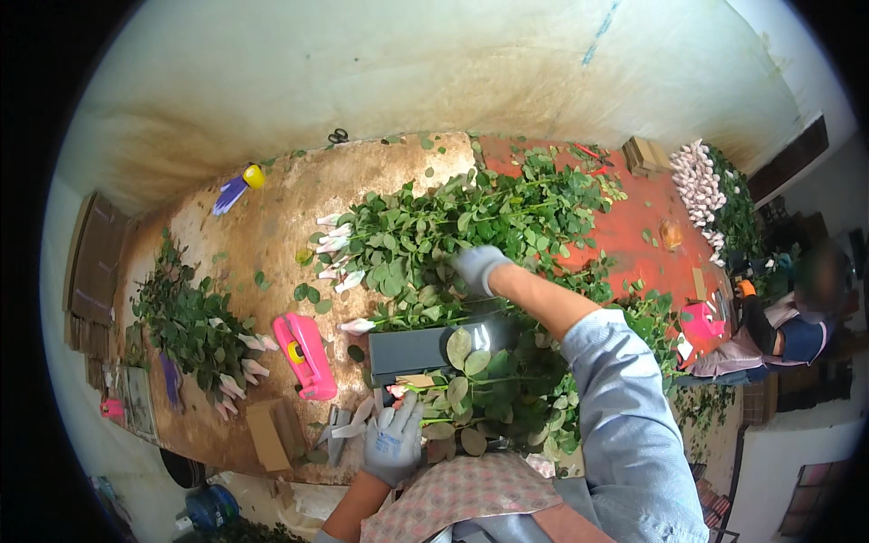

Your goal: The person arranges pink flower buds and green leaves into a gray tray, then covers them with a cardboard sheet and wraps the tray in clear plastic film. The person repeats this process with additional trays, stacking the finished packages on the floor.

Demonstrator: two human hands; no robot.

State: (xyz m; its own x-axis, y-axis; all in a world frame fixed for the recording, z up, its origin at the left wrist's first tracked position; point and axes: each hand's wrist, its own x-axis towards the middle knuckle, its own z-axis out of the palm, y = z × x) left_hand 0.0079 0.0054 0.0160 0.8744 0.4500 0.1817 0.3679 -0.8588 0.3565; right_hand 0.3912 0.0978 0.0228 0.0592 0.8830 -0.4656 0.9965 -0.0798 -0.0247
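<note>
My left hand [396, 441], in a grey glove, lies low at the table's near side with its fingers stretched out. Its fingertips are by a pale pink rose head [396, 391] and a small cardboard piece [416, 381], next to a dark grey box [407, 351]. White strips [356, 421] lie just left of it. My right hand [480, 269], also gloved, reaches across into the leafy stems of a pile of roses [425, 226]; its fingers are blurred and partly hidden. Leafy rose stems [507, 385] lie under my right arm.
A pink tape dispenser [306, 356] stands left of the box. Further left lie more roses [195, 330] and folded cardboard [274, 434]. Purple gloves [230, 194], a yellow roll [254, 176] and scissors [338, 136] lie toward the back. At right, a co-worker [787, 326] is near bundled roses [697, 185].
</note>
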